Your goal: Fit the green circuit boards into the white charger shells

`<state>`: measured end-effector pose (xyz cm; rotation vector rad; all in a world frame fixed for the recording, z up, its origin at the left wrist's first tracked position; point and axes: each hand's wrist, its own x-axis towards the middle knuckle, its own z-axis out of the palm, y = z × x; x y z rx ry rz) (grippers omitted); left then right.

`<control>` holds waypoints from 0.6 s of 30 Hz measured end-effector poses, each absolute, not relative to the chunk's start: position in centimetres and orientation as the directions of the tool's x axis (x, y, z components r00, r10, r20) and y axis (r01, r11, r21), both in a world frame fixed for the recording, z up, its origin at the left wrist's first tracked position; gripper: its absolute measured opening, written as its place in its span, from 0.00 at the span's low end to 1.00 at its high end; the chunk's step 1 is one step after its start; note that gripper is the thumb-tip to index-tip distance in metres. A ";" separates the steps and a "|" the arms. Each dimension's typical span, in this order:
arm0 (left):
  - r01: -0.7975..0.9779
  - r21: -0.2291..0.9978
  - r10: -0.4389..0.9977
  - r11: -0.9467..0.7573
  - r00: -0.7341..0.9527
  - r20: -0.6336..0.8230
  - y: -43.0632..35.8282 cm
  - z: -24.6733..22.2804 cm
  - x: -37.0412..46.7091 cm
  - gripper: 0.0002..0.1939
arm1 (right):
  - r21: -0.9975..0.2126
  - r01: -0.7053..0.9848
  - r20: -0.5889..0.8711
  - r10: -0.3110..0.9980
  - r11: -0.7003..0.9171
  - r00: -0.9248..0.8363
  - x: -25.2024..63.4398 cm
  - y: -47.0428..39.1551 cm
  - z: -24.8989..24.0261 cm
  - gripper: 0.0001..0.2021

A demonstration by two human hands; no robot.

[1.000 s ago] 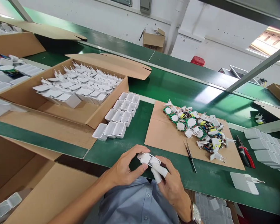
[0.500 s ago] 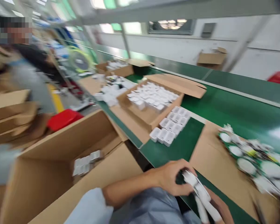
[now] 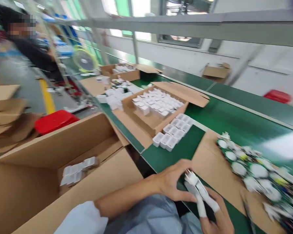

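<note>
A small white plastic housing [image 3: 190,186] with short prongs at its far end is held low in front of me. My left hand [image 3: 172,182] curls round its far end, thumb below and fingers above. From the near side my right hand [image 3: 221,213] pinches it, with white coverings on two fingers. Part of the housing is hidden by the fingers. Beyond my hands, rows of open white cases [image 3: 172,131] stand on the green bench. To the right, green circuit boards with white discs [image 3: 258,170] lie heaped on cardboard.
A large open carton [image 3: 85,125] at my left contains several white pieces [image 3: 76,170]. Farther along the bench, a shallow box [image 3: 148,125] holds many white units. A dark slender tool [image 3: 247,211] lies at right. A red container [image 3: 56,121] and another person [image 3: 34,55] are left.
My view has turned slightly, so the bench and boxes appear shifted left. Both hands stay on the white housing, whose angle to me has changed a little.
</note>
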<state>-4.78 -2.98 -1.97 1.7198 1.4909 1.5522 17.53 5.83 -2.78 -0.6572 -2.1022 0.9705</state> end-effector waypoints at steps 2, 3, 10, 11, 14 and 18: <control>0.495 0.766 0.795 -0.410 -0.218 0.566 -3.4 -2.0 -4.4 0.62 | -0.950 0.077 0.230 0.843 0.303 -0.487 17.0 5.0 -2.4 0.11; 0.532 0.731 0.775 -0.427 -0.202 0.599 -3.5 -1.9 -4.1 0.63 | -0.992 0.001 0.111 0.883 0.125 -0.456 16.6 4.7 -2.2 0.12; 0.609 0.603 0.729 -0.515 -0.059 0.682 -3.3 0.7 -1.5 0.39 | -0.791 -0.303 -0.315 0.778 -0.532 -0.544 14.7 3.1 -0.5 0.19; 0.613 0.604 0.729 -0.509 -0.066 0.682 -3.2 0.9 -1.3 0.38 | -0.783 -0.312 -0.315 0.775 -0.538 -0.547 14.7 2.9 -0.3 0.19; 0.614 0.612 0.735 -0.498 -0.076 0.674 -3.0 1.2 -1.0 0.37 | -0.764 -0.325 -0.316 0.763 -0.557 -0.564 14.9 2.7 0.0 0.19; 0.615 0.616 0.736 -0.492 -0.083 0.671 -3.2 0.9 -1.0 0.37 | -0.743 -0.349 -0.327 0.764 -0.572 -0.556 15.1 2.7 -0.3 0.19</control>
